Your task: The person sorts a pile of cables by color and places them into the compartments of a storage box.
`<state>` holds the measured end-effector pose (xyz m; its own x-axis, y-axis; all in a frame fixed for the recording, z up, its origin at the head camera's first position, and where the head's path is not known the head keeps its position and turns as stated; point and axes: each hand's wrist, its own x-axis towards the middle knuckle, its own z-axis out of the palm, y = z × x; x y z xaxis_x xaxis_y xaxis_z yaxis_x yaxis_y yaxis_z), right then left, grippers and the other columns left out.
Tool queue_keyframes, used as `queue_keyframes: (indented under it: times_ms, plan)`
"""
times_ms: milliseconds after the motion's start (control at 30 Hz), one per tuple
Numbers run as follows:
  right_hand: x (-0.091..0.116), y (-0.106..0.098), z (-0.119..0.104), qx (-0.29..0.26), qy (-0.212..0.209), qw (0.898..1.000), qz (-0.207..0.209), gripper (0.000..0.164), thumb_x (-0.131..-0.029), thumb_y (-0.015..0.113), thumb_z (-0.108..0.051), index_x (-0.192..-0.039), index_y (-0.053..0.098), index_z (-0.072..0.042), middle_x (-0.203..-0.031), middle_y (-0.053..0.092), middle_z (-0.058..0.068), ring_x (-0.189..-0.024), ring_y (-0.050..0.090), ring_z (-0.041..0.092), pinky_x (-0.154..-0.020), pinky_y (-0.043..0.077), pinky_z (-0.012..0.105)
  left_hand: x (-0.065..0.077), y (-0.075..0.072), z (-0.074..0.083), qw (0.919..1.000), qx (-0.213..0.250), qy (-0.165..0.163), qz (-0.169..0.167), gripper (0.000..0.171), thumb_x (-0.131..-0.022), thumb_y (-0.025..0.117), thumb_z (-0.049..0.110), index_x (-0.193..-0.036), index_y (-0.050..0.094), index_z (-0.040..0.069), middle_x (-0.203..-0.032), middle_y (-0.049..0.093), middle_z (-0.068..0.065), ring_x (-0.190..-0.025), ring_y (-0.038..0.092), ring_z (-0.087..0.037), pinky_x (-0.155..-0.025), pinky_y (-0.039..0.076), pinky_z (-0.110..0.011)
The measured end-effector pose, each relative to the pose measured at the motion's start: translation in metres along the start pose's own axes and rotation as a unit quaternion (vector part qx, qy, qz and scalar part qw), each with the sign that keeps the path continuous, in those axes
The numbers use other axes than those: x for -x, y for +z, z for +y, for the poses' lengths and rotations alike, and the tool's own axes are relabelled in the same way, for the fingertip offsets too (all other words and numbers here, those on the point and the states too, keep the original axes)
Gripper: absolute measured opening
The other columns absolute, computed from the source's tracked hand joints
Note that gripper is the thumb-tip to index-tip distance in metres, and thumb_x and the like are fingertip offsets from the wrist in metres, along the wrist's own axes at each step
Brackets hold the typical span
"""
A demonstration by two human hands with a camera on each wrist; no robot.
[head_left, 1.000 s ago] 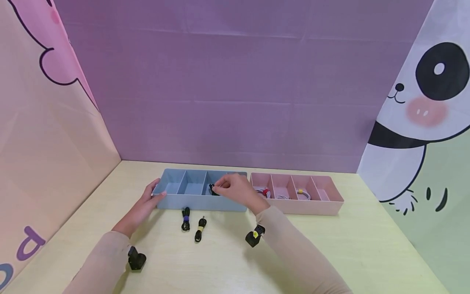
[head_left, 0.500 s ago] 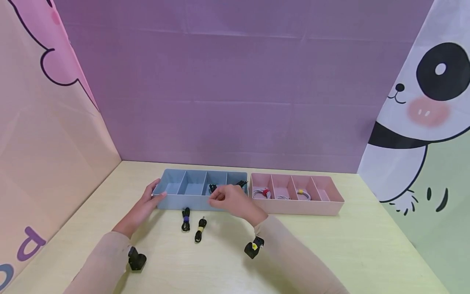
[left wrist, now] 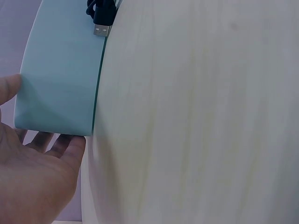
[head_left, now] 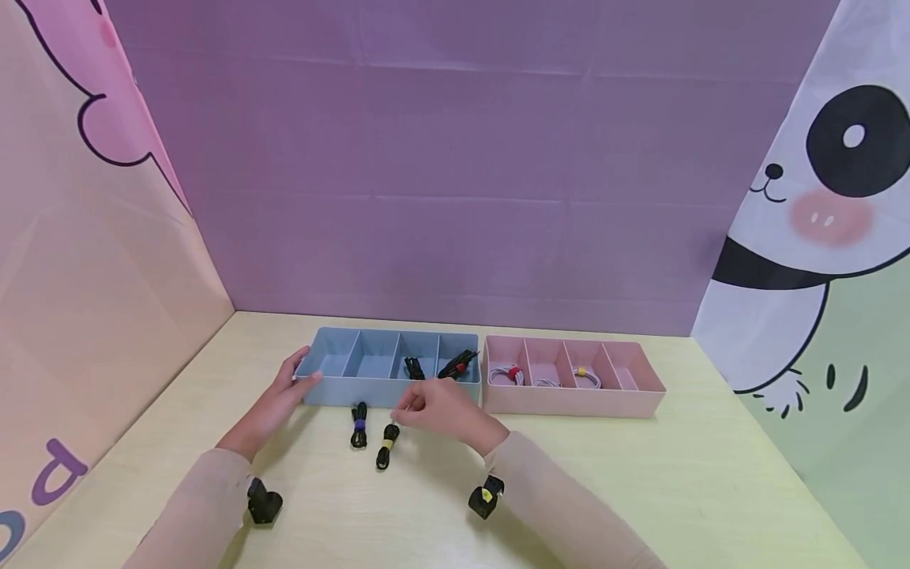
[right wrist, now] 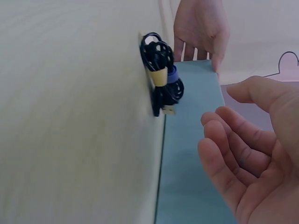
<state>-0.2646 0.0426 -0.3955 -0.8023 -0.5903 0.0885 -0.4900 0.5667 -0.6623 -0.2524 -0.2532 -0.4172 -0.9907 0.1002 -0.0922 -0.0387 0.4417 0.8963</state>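
Observation:
The left hand grips the left end of a blue divided box, its thumb at the front rim and its fingers against the end wall. Just in front of the box, my right hand hovers with thumb and curved fingers apart and nothing between them. Its fingertips overlap the top end of a coiled black cable with a yellow band in the head view. Beside that lies a coiled black cable with a purple band, its USB plug showing in the left wrist view.
Inside the blue box, a black cable bundle lies in the third compartment and a red-banded black cable in the rightmost. A pink divided box to the right holds several white cables. A purple wall stands behind.
My right hand has come out of the blue box's third compartment, leaving the black bundle there, and moved forward and down toward the yellow-banded cable. The left hand stays put.

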Motion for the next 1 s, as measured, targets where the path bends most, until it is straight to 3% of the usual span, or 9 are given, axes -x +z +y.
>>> queue_keyframes:
  times_ms: [367,633,1000]
  plan:
    - [-0.001,0.016,0.005,0.031,0.01,0.999,-0.017,0.019,-0.089,0.076,-0.038,-0.087,0.077,-0.019,-0.078,0.065,-0.015,-0.07,0.057,0.002,-0.063,0.048,0.021,0.001,0.001,0.003,0.9999,-0.009,-0.002,0.003,0.088,-0.103,0.043,0.058,-0.161,-0.011,0.019,-0.165,-0.011,-0.021,-0.147,0.003,-0.052,-0.111,0.009,-0.072]
    - [-0.004,0.026,0.004,0.065,0.043,0.997,-0.029,0.024,-0.086,0.078,-0.044,-0.083,0.076,-0.02,-0.075,0.062,-0.017,-0.067,0.052,0.002,-0.059,0.044,0.019,0.001,0.001,0.001,1.0,-0.006,0.001,0.004,0.088,-0.103,0.044,0.058,-0.161,-0.011,0.019,-0.165,-0.011,-0.021,-0.147,0.002,-0.052,-0.112,0.008,-0.072]
    - [-0.005,0.029,0.003,0.046,0.075,0.995,-0.042,0.031,-0.084,0.08,-0.046,-0.081,0.067,-0.019,-0.077,0.057,-0.011,-0.067,0.048,0.007,-0.058,0.041,0.023,0.001,0.0,-0.002,0.9999,-0.004,0.01,0.002,0.086,-0.104,0.043,0.055,-0.161,-0.01,0.019,-0.164,-0.009,-0.023,-0.146,0.004,-0.053,-0.112,0.012,-0.071]
